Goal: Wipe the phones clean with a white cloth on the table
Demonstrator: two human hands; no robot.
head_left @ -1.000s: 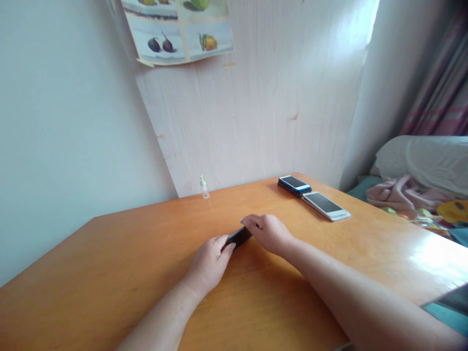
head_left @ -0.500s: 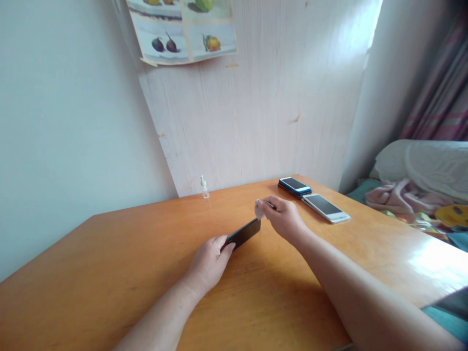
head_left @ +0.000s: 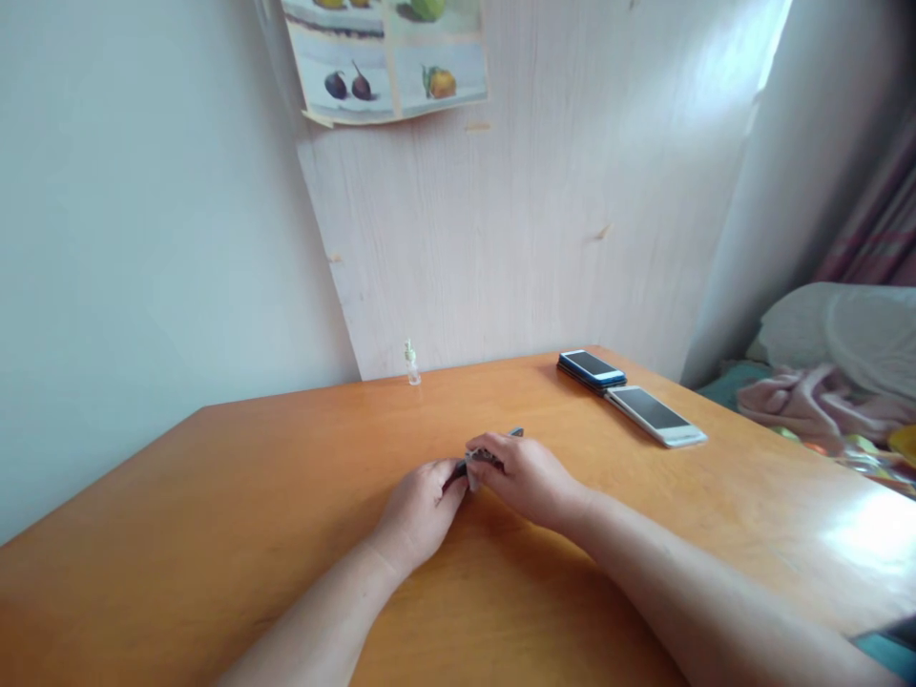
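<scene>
My left hand is closed on the near left end of a dark phone, held on edge just above the table. Across the middle of the phone lies my right hand, its fingers pinching a small white wipe against the phone's upper edge. Most of the phone is hidden behind the fingers; only its far corner and a short piece between the hands show. The wipe may be cloth or paper; I cannot tell which.
On the orange wooden table, a small clear pump bottle stands by the back wall. A white phone lies at the right, beside a stacked blue-edged phone. Bedding is beyond the right edge.
My right hand has come down and left from the phone's far end to its middle, bringing the wipe close to my left hand. The phone now lies flatter to view. The camera view has shifted slightly.
</scene>
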